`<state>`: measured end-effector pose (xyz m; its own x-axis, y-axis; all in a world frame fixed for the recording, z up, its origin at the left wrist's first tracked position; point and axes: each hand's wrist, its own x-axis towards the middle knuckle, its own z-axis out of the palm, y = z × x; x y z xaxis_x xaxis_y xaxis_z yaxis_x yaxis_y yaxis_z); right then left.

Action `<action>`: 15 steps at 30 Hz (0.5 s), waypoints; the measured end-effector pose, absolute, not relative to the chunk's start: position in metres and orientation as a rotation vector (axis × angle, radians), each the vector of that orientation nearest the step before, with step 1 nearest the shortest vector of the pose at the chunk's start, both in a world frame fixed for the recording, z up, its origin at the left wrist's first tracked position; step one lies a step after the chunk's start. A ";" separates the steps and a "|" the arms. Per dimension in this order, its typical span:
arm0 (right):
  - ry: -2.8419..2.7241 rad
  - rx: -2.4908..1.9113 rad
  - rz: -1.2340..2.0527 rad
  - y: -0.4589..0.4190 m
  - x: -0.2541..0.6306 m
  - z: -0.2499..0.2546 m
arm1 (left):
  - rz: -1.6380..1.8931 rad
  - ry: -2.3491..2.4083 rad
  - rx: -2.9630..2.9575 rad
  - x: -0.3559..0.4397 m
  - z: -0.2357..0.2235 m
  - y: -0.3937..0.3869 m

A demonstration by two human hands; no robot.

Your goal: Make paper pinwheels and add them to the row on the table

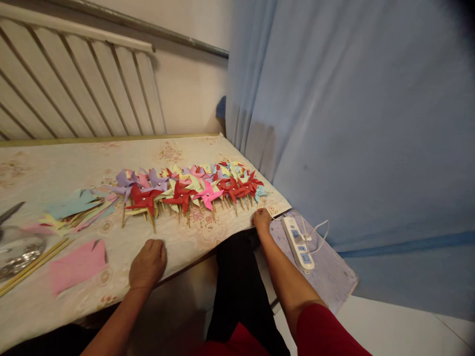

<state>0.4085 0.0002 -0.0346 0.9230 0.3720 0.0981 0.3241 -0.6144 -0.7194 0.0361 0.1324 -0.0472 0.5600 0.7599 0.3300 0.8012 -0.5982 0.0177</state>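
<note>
My left hand (148, 262) rests as a fist on the front edge of the table, and nothing shows sticking out of it. To its left lies a pink paper square (78, 267) with cut corners. At the right end of the table edge, my right hand (262, 219) is also curled closed, its fingers partly hidden. Beyond both hands, paper pinwheels on sticks stand crowded in rows, among them a red pinwheel (181, 195), a bright pink pinwheel (208, 194) and a purple pinwheel (126, 183). Nearest to my right hand is a light blue pinwheel (260, 192).
Loose coloured paper sheets (72, 205), thin wooden sticks (37, 264), a clear container of small metal pieces (20, 254) and a dark blade (11, 212) lie at the left. A power strip (299, 244) sits on a padded seat (326, 277). A blue curtain (352, 123) hangs at the right.
</note>
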 end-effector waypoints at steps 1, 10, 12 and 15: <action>-0.496 -2.274 0.080 -0.001 0.404 -0.034 | -0.457 -1.343 -2.661 0.036 -0.047 0.132; -0.815 -2.080 0.221 0.004 0.325 -0.041 | -0.489 -1.432 -2.729 0.034 -0.047 0.126; -0.971 -2.027 0.223 0.010 0.305 -0.044 | -0.501 -1.430 -2.738 0.032 -0.049 0.126; -1.145 -1.987 0.212 0.019 0.282 -0.047 | -0.512 -1.408 -2.758 0.027 -0.051 0.124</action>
